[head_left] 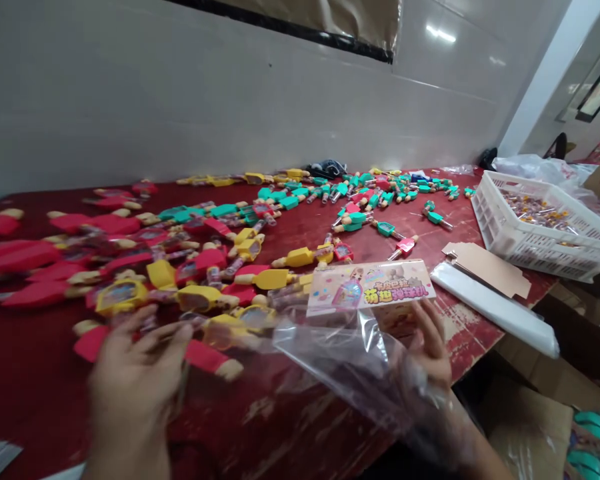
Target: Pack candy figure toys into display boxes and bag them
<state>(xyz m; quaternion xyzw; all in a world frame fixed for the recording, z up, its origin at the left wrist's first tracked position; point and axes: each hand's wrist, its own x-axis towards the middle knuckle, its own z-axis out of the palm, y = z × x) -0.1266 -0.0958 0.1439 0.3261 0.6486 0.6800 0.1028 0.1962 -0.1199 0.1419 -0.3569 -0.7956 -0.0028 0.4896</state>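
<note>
My left hand (140, 363) reaches over the near side of the toy pile, its fingers curled around part of a small toy, blurred by motion. Beside it lie a yellow toy (225, 331) and a red toy (213, 359). On the right, my right hand (427, 347) grips a printed card box (373, 287) by its right end. A clear plastic bag (340, 360) hangs below the box and drapes over that hand and wrist. Red, yellow and green toys with clear tubes lie loose across the red table (280, 420).
A white crate (555, 257) of small wrapped pieces stands at the right. Near it lie flat brown cards (490, 267) and a stack of clear bags (497, 310). Cardboard (523, 420) and green items are below the table edge. A grey wall (180, 100) rises behind.
</note>
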